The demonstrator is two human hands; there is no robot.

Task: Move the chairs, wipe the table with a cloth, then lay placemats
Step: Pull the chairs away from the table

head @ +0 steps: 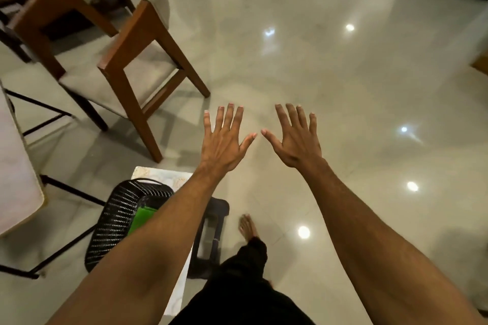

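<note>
You have no text, label, brand, number or sign that can be read here. The pale patterned sheet [158, 174] just beside the black basket [118, 219] carries faint markings, but they are too blurred for you to tell whether any are letters.

Glossy pale tiled floor [343, 87] recorded; round light reflections are seen across it. Black woven basket [116, 219] noted just beside a black stool [219, 209].
</note>
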